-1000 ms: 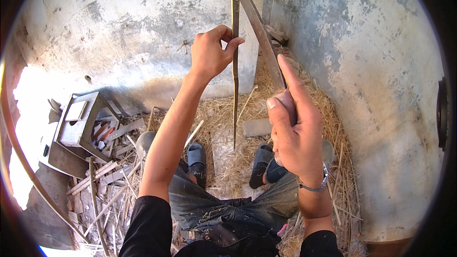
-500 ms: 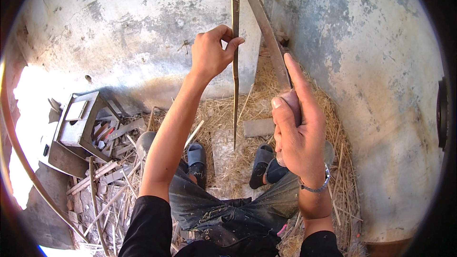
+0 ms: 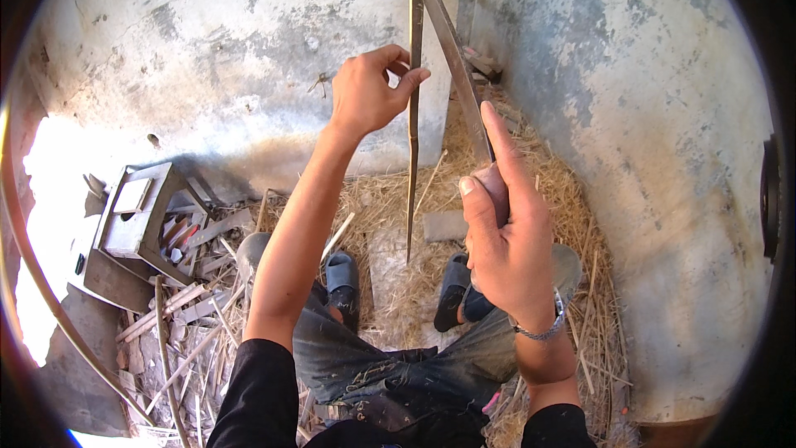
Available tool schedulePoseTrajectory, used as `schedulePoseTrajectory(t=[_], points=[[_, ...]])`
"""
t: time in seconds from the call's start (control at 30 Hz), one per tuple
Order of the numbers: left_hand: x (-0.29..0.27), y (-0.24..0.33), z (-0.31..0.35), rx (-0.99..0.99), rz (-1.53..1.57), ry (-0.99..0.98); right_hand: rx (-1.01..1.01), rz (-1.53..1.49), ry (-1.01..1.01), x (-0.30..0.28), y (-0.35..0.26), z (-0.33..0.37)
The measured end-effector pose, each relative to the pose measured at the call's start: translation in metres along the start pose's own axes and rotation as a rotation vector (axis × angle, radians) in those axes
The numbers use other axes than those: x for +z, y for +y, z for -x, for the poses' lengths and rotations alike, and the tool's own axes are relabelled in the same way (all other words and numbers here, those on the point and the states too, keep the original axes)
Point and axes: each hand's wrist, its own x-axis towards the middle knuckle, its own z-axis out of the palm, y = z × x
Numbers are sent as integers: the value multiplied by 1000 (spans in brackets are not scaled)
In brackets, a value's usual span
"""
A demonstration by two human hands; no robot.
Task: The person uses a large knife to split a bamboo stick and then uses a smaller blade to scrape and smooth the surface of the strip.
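Note:
My left hand (image 3: 369, 93) pinches a thin bamboo strip (image 3: 413, 137) between thumb and fingers, near its upper part. The strip hangs almost upright, narrowing to a point at its lower end. In my right hand (image 3: 516, 253) is the handle of a long-bladed knife (image 3: 456, 62); my index finger lies stretched along the blade's base. The dark, slightly curved blade slants up and to the left, and its upper part is close to the strip's top. Whether the two touch there I cannot tell.
A small wooden stool (image 3: 137, 207) with tools and scraps in it stands at the left. Straw-like shavings (image 3: 539, 191) cover the floor around my slippers (image 3: 342, 274). A flat grey block (image 3: 444, 226) lies between them. Long sticks (image 3: 164, 340) lie at lower left; walls (image 3: 663, 158) rise ahead and right.
My right hand and the knife have shifted left, bringing the blade nearer the bamboo strip. The strip's top has moved slightly right; my left hand keeps its pinch.

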Motion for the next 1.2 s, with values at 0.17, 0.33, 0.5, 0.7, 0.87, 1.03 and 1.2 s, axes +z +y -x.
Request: schedulePoseTrajectory(t=[0.17,0.33,0.5,0.7,0.87,1.03,1.2], points=[[-20,1,-53,222,278,291,52,-32,-16,0,-6,0],[-31,14,-62,233,212,184,89,-71,-12,0,-1,0],[-27,14,-64,156,265,157,63,-109,-7,2,3,-2],[-26,9,-62,111,436,70,4,-175,24,3,19,0],[-26,7,-64,105,488,45,-16,-146,34,-1,22,3],[-30,5,-60,86,479,40,15,-88,24,-2,16,3],[-31,4,-63,78,435,61,-58,141,-21,-5,13,1]])
